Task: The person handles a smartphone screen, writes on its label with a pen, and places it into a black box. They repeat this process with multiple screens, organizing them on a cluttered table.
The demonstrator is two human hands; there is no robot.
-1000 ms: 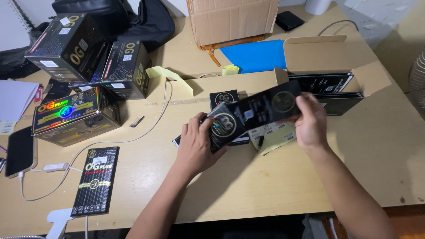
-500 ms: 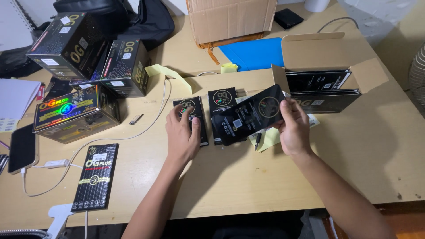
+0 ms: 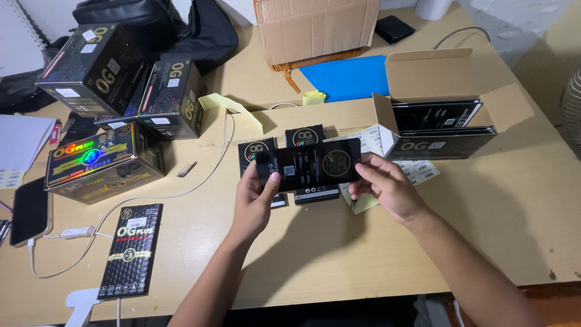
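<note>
I hold a flat black packet [image 3: 308,165] with gold round marks level above the table, one end in each hand. My left hand [image 3: 255,197] grips its left end with the thumb on top. My right hand [image 3: 384,188] pinches its right end. Beneath it, two similar black packets [image 3: 304,136] lie side by side on the wooden table [image 3: 315,254], partly hidden. A yellow sticky sheet [image 3: 365,203] pokes out under my right hand.
An open cardboard box [image 3: 445,124] with more black packets stands at the right, label sheets beside it. Black boxes [image 3: 103,163] are stacked at the left, with a phone [image 3: 30,211], a white cable, and one flat packet [image 3: 131,249]. A brown carton [image 3: 318,30] and blue folder [image 3: 351,75] sit behind.
My left hand, which rested on a packet on the table half a second ago, has come back to the held packet. The packet has turned from tilted to level.
</note>
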